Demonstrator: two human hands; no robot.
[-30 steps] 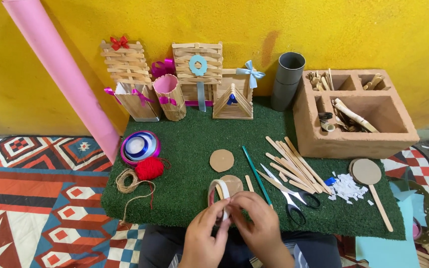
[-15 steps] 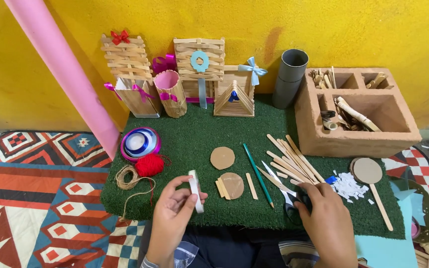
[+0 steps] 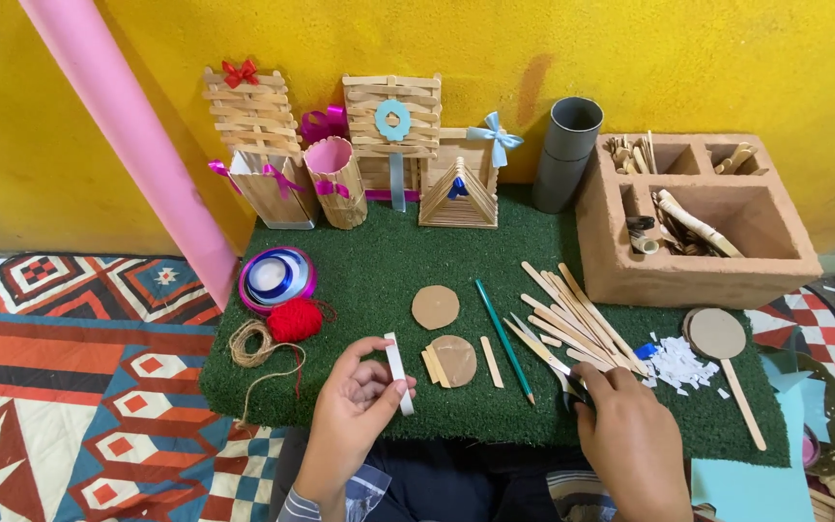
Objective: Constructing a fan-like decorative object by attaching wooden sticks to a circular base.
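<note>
Far beyond the grip, a pink paper roll (image 3: 137,145) leans on the yellow wall. A red yarn ball (image 3: 295,320) and twine coil (image 3: 252,344) lie just left; a clay organiser box (image 3: 698,280) sits far right.

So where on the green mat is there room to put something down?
Bare green mat lies between the stick houses and the cardboard circle, and along the front edge between both hands. It is crowded around the stick pile and paper scraps.

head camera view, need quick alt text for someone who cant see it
The left hand holds a white strip over a green mat, while the right hand rests on scissors beside loose craft sticks.
</note>
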